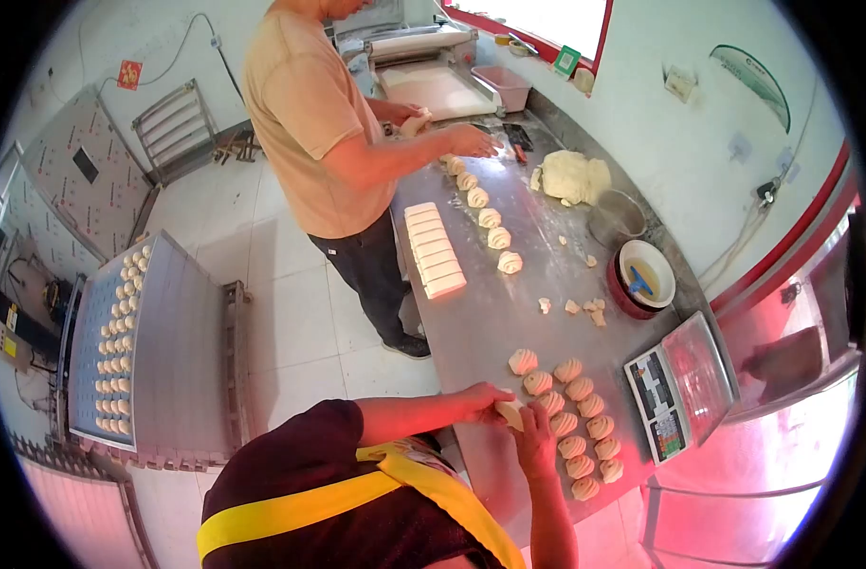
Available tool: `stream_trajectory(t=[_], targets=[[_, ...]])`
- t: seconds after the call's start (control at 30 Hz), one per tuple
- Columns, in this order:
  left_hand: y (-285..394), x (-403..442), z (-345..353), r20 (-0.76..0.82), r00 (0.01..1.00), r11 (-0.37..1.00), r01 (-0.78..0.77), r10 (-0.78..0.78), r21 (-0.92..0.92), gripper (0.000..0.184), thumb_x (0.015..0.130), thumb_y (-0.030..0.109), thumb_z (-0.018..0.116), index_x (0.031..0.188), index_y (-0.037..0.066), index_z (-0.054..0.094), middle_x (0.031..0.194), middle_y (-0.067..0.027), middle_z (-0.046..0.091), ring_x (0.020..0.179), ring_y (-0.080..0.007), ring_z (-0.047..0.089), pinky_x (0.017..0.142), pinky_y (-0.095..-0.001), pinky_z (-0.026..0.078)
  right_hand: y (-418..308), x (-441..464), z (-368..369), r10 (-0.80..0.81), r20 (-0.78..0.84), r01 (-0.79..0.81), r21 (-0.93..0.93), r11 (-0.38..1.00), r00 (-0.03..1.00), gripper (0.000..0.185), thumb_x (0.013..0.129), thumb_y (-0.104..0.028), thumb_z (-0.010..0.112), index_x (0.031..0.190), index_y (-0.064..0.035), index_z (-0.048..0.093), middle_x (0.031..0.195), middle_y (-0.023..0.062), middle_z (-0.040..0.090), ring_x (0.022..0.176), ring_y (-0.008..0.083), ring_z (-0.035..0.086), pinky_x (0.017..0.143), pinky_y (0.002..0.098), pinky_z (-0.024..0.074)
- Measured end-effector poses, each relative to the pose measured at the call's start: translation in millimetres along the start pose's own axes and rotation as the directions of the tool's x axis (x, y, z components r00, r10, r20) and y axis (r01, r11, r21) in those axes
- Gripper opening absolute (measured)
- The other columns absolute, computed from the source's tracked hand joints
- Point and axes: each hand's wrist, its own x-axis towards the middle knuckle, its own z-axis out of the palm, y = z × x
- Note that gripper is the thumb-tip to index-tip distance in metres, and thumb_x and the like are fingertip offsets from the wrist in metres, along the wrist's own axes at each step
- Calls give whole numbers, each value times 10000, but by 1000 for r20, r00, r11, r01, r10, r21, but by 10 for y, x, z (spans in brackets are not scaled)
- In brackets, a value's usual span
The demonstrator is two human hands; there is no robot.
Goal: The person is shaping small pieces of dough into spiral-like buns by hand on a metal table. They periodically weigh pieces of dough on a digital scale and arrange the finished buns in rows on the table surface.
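Note:
A pale piece of dough is stretched between my two hands above the near part of the metal table. My left hand grips its left end with closed fingers. On the other end, my right hand pinches the dough, its fingers partly hidden. Just right of my hands, two rows of ridged, twisted dough rolls lie on the table. Further up, a block of dough cut into strips rests near the table's left edge, beside a line of twisted rolls.
A co-worker in a tan shirt handles dough at the far end, near a dough sheeter. Along the wall stand a large dough lump, a bowl with a blue tool and a scale. A rack with rolls stands left.

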Motion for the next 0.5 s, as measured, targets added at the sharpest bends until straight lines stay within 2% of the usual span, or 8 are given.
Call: stream_trajectory(t=[0.1,0.13,0.2,0.23,0.3,0.37,0.43,0.5], targets=[[-93,13,-15,97,995,959,-50,24,278,256,888,293,597,937,43,576,843,-110,630,654,-227,629,508,-357,497,144,-201,38,34,82,-35,15,999,996,266,808,-81,643,1047,-40,535,918,79,587,790,259,601,633,320,506],[-111,-12,2,149,986,898,-128,71,420,232,894,287,579,911,56,578,820,-105,631,644,-223,622,505,-353,485,215,-320,156,329,145,-359,311,880,933,276,814,-89,643,1061,-40,531,886,71,588,767,251,599,629,332,506],[-250,-44,81,308,777,246,-502,549,829,199,879,262,566,877,63,584,762,-88,620,623,-209,596,513,-346,460,277,-487,289,669,489,-751,640,161,560,295,827,-104,643,1089,-42,523,823,56,589,721,234,595,619,356,505],[-338,-46,122,484,586,-188,-493,650,850,184,871,249,559,860,67,587,733,-79,614,612,-202,583,517,-343,447,234,-536,250,657,528,-726,687,42,538,340,821,-113,658,1121,-40,515,870,50,590,763,219,595,656,354,507],[-451,165,34,539,480,-166,-621,692,766,194,859,249,552,828,62,591,696,-66,598,617,-180,565,537,-337,437,78,-607,157,637,602,-634,741,-222,481,430,809,-129,687,1184,-38,497,965,40,592,848,188,594,729,350,511],[-598,467,-199,599,559,65,-760,574,647,210,861,267,554,805,71,604,704,-31,578,629,-142,546,550,-311,429,-6,-633,28,344,428,-513,832,211,836,567,790,-95,702,1295,-59,447,1122,35,557,1011,157,550,866,322,477],[-538,416,-198,453,862,656,-478,225,584,223,877,323,559,802,123,623,692,14,549,573,-90,517,481,-253,412,77,-831,1,345,578,-673,607,424,739,597,786,1,660,1333,-65,430,1250,32,502,1117,138,490,948,308,434],[-308,-121,135,375,927,800,-240,20,550,240,898,324,539,811,124,639,701,11,567,570,-88,525,494,-234,436,-37,-821,-59,337,359,-484,493,723,870,419,787,-6,639,1193,-47,546,1067,68,606,986,154,575,826,318,487]])
